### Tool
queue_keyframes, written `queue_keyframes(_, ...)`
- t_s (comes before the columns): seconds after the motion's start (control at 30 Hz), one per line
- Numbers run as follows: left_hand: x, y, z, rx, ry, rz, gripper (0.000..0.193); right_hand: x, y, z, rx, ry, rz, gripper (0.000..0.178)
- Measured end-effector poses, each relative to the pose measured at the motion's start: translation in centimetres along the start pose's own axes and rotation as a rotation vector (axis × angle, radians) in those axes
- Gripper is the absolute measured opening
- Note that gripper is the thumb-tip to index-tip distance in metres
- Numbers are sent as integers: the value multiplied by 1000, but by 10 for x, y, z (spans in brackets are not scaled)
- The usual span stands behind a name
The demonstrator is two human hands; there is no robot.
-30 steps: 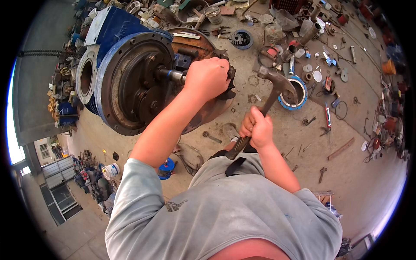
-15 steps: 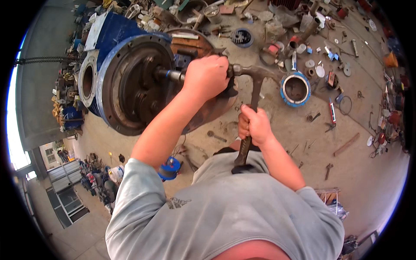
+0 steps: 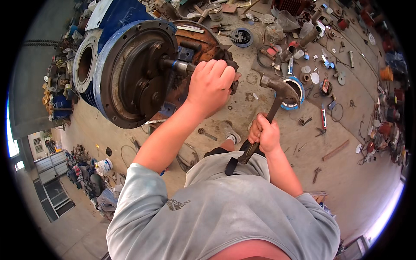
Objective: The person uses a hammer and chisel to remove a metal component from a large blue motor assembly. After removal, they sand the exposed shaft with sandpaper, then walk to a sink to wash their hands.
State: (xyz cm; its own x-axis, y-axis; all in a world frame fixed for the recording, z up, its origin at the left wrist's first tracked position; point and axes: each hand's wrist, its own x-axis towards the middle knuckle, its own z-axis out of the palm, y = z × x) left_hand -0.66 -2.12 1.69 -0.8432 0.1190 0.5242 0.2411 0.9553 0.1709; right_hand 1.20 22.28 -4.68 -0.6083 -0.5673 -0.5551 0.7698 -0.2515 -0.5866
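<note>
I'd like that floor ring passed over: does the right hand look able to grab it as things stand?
Probably not: the right hand is closed around a claw hammer, and the blue-rimmed ring appears well below it.

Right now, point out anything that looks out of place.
The wooden strip and the red tube lie loose on the floor, right of the hammer, seemingly scattered rather than put away.

On my feed I see blue hsg. [image 3: 123, 15] w/ dk. brown flange [image 3: 112, 86]; silver-grey shaft [image 3: 185, 67] w/ blue band [image 3: 174, 64]. Hammer [image 3: 276, 103]: rusty brown-grey head [image 3: 278, 86], dk. handle [image 3: 248, 151]. Shirt [image 3: 242, 208]: lt. grey w/ dk. print [image 3: 177, 204]. Floor ring [image 3: 289, 107]: blue w/ white inner rim. Tube [image 3: 323, 118]: red/white.
</note>
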Motion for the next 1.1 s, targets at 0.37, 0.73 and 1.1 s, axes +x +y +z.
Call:
queue_keyframes(0.37,-9,-1,-4,11,-18,-11,25,7,34,50,-6,-87,-74,36)
queue_keyframes(0.73,-4,-3,-5,-39,23,-21,25,-15,31,39,218,-163,-513,36)
queue_keyframes(1.1,-7,-2,-5,-29,26,-29,24,-9,35,37,259,-235,-555,43)
